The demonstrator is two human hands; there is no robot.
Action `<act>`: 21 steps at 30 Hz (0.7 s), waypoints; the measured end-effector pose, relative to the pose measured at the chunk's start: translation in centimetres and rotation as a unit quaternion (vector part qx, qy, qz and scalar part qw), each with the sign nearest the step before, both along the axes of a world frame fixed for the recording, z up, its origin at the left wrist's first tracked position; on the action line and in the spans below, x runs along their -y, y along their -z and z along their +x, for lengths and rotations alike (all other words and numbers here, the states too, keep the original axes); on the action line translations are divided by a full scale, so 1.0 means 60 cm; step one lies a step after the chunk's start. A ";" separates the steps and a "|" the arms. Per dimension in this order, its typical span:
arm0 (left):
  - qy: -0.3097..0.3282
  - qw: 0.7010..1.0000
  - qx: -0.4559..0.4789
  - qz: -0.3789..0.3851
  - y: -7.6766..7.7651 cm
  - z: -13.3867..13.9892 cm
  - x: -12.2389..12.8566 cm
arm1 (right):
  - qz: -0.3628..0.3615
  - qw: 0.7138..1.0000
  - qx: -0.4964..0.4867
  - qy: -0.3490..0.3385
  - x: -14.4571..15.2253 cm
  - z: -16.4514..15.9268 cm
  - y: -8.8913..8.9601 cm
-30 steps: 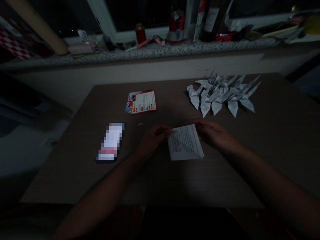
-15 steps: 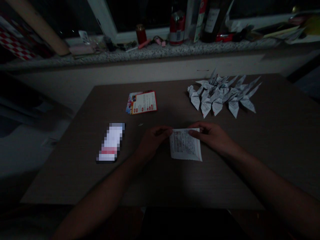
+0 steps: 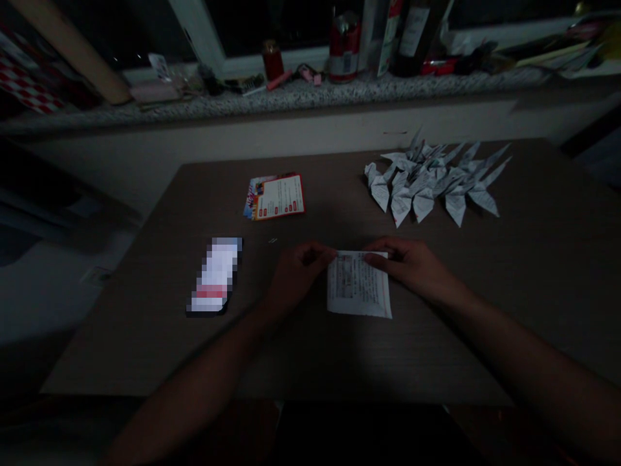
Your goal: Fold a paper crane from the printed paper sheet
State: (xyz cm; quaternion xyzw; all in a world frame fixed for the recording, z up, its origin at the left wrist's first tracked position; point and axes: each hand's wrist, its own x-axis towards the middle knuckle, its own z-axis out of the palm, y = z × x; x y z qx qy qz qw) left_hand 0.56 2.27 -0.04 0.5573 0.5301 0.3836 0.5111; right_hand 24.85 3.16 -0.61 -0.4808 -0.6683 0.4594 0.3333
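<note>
A nearly square sheet of printed paper (image 3: 359, 291) is held between my two hands, its lower edge toward me. My left hand (image 3: 303, 268) pinches the top left corner between thumb and fingers. At the top right corner, my right hand (image 3: 405, 262) grips the paper with the thumb on the front and the fingers behind, partly hidden. Beyond the right hand stands a cluster of several folded paper cranes (image 3: 422, 194), made of similar printed paper.
A phone (image 3: 214, 275) with a lit, pixelated screen lies at the left on the wooden table (image 3: 160, 349). Behind it is a small stack of printed cards (image 3: 276, 196). The granite windowsill (image 3: 291, 97) holds a red can (image 3: 344, 48), a jar (image 3: 272, 61) and a dark bottle (image 3: 412, 39).
The paper's lower edge has swung slightly toward me, so its face shows a little taller. Both hands keep their hold almost in place. The view has shifted slightly.
</note>
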 end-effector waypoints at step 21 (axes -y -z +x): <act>0.055 0.998 -0.006 -0.004 0.009 -0.001 -0.004 | 0.014 0.999 0.009 -0.030 -0.006 0.001 0.007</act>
